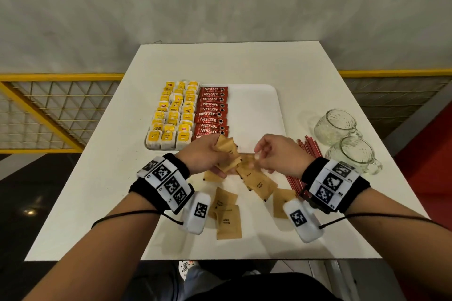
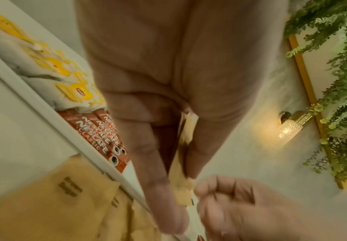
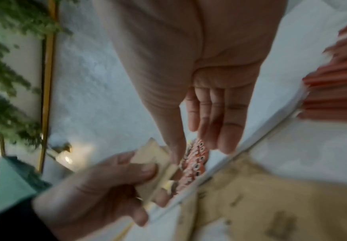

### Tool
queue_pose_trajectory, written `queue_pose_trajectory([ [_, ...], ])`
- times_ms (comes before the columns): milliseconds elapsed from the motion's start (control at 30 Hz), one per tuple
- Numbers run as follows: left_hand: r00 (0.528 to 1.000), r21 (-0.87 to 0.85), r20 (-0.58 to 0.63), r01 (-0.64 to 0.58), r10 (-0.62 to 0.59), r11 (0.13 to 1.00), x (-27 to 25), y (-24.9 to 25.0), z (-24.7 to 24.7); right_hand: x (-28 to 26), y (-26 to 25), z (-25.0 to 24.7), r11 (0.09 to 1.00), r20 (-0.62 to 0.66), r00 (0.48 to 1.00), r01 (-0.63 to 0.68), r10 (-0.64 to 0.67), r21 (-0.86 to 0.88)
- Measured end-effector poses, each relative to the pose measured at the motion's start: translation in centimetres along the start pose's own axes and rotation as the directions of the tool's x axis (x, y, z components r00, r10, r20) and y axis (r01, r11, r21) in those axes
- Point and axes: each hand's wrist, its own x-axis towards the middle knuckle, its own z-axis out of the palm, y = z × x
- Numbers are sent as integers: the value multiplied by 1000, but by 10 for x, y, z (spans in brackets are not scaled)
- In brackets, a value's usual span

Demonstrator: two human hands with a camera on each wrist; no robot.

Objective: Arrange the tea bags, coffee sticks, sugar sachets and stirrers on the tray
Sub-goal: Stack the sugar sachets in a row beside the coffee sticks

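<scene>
While the left hand grips a small bunch of brown sugar sachets just above the near edge of the tray, the right hand hangs close beside it with loose, half-bent fingers — holding nothing. More sugar sachets lie spread on the white desk under both hands. On the tray, yellow tea bags fill the left part and red coffee sticks sit in a row next to them — the right part is bare. Red stirrers lie on the desk to the right, near two glass mugs.
</scene>
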Motion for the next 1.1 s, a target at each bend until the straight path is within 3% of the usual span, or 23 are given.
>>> queue_pose_trajectory([
  [67,999,3,-35,7,-7,1000,0,0,-3,-4,8,0,966,70,996,-40,60,-256],
  [167,997,-3,-81,18,-19,1000,0,0,-4,-8,12,9,910,119,987,-46,104,-413],
  [467,983,-22,-177,44,-47,999,7,4,-14,4,7,16,905,119,983,-80,142,-418],
  [633,977,-130,-207,27,-53,991,12,7,-28,13,-1,-3,988,249,958,-127,144,-82],
  [733,975,-142,-222,-8,-24,990,17,7,-40,31,-9,-18,994,266,958,-111,104,11],
  [900,944,-200,-330,-92,21,975,29,12,-64,87,-20,-41,979,2,995,-96,97,181],
  [1100,917,-223,-398,-112,15,968,47,13,-103,162,-23,-42,889,-211,946,-135,248,437],
])
